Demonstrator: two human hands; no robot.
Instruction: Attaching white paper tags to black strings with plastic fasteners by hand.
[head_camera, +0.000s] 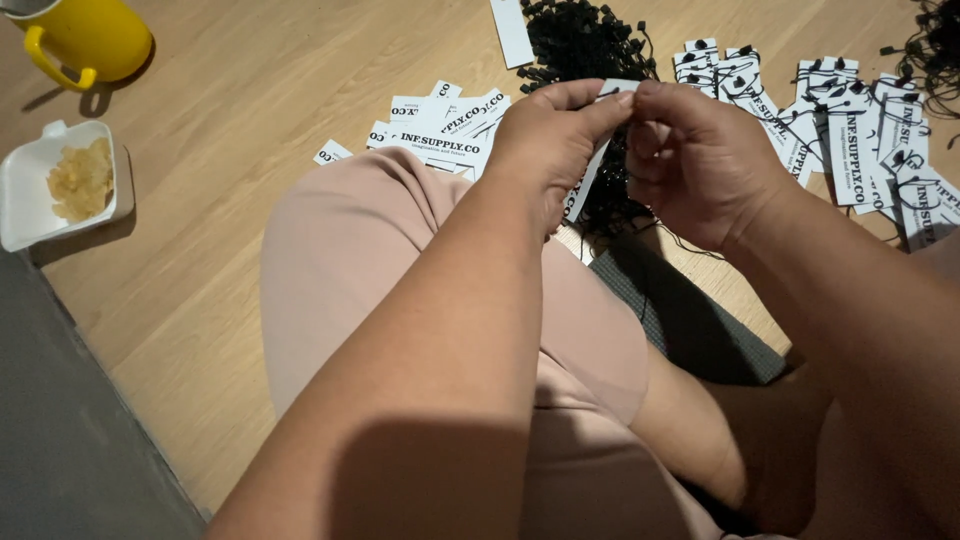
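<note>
- Head view: the left hand (548, 140) pinches the top end of a white card tag (590, 178) between thumb and forefinger, its fingers (600, 108) closed narrow on the card's upper edge.
- The right hand (700, 160) meets it from the other side; its fingers (665, 100) are curled in tight, fingertips touching the same top end of the tag, just against the left thumb.
- The tag hangs down and slightly leftward from the pinch, its lower half showing below the left palm, tilted rather than flat.
- A thin black string (690, 243) trails under the right hand; whether the right fingers grip it cannot be told.
- Directly behind the hands lies a heap of black strings (585, 40) on the wooden floor (250, 90).
- Left of the heap, near the left hand, sits a loose pile of plain printed tags (440, 130).
- To the right, near the right wrist, lies a spread of tags with black strings already on them (850, 130).
- The person's knee in pink cloth (380, 260) rises below the left forearm.
- Well apart at the far left: a yellow mug (90, 40) and a white dish with pale yellowish food pieces (25, 200).
</note>
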